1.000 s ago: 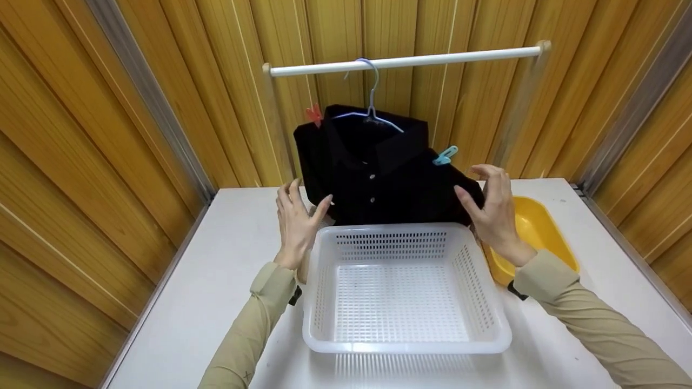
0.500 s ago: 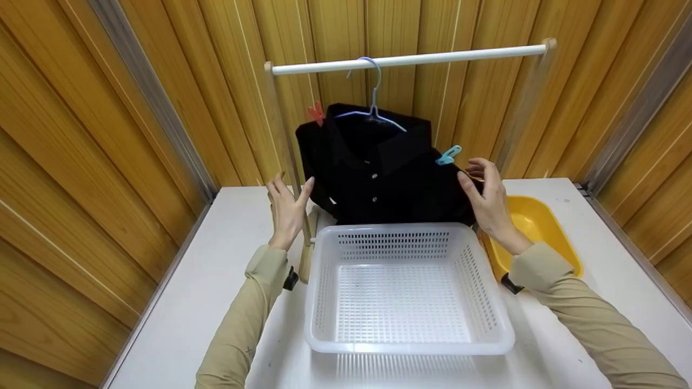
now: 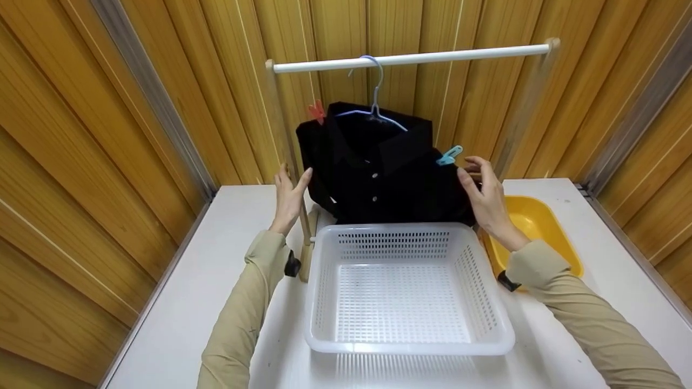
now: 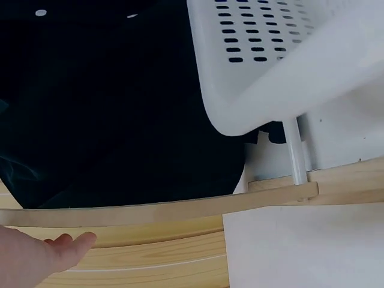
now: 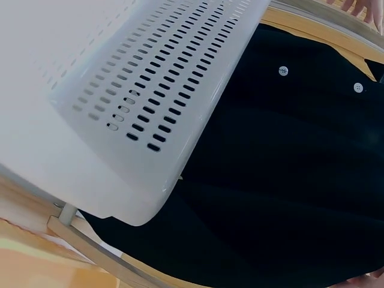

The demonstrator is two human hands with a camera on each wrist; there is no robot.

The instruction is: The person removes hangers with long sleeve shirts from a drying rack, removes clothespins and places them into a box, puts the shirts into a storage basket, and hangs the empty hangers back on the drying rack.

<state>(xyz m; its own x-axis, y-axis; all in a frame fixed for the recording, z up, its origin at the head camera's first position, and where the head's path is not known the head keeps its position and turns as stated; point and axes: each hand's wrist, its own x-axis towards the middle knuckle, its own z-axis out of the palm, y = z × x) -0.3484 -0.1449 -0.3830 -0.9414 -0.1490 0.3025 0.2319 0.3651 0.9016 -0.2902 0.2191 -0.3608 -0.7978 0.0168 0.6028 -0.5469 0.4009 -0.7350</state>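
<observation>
In the head view, over the last second the left hand (image 3: 288, 201) has drifted up and outward from the black collared cloth shirt (image 3: 403, 186), while the right hand (image 3: 487, 204) has risen only slightly. The shirt itself looks unchanged, at 12 o'clock beyond the white perforated plastic basket (image 3: 411, 347), so it seems to hang without the hands bearing it. The left, at 10 o'clock, has its fingers and thumb spread by a slim wooden post (image 3: 304, 221); the right, at 1 o'clock, is loosely curved at the shirt's edge, contact uncertain. A pale blue wire hanger (image 3: 377, 86) carries the shirt on a white round rail (image 3: 459, 56); a red plastic clip (image 3: 317, 111) sits at the garment's 10 o'clock, a light-blue plastic clip (image 3: 450, 155) at its 3. A yellow oblong tub (image 3: 535, 221) lies at 2 o'clock. The basket hides the lower shirt and stands in the way there.

In the left wrist view, the left fingers show at 8 o'clock, unbent beside the post; the shirt lies at 10.

In the right wrist view, the basket covers 10 o'clock, small pale round buttons (image 5: 283, 71) show towards 2, and right fingertips edge in at 4, too cropped to confirm touch.
</observation>
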